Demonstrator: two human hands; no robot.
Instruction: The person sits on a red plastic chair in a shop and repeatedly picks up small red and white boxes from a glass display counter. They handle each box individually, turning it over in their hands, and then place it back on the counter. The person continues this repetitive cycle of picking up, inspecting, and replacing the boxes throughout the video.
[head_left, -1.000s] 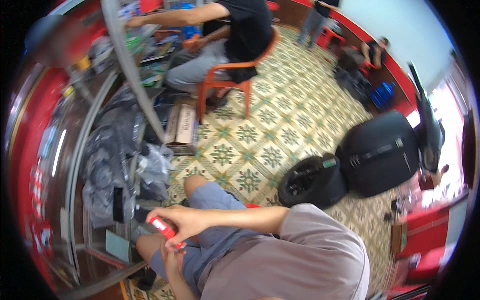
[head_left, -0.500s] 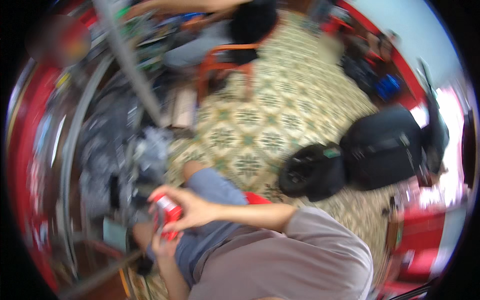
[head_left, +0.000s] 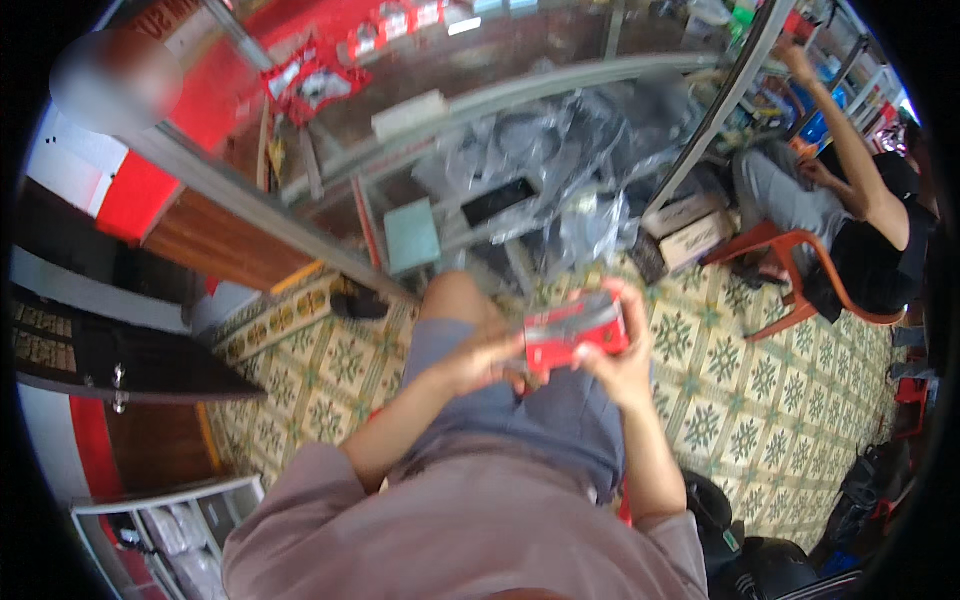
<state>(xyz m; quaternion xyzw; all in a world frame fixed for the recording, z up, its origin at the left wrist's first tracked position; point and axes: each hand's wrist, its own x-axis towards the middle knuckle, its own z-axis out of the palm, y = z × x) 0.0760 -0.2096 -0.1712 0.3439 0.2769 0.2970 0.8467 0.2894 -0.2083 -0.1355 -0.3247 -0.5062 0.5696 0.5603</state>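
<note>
A small red and grey box [head_left: 573, 334] is held above my lap. My right hand [head_left: 622, 362] grips its right end, with the thumb across the near face and fingers behind the far edge. My left hand [head_left: 478, 362] is at the box's left end, its fingers closed around that corner; the fingertips are partly hidden. Below the hands are my grey-blue shorts [head_left: 570, 420].
In front stands a glass display case [head_left: 460, 95] holding clear plastic bags, a dark phone [head_left: 498, 203] and a pale green box [head_left: 411, 236]. At right, another person sits on an orange chair [head_left: 790, 260] beside cardboard boxes [head_left: 695, 240]. A black motorbike seat [head_left: 770, 570] is at lower right.
My view has swung to the left, bringing the display case to the front and the seated person to the right. The red box remains in my hands and now lies more level.
</note>
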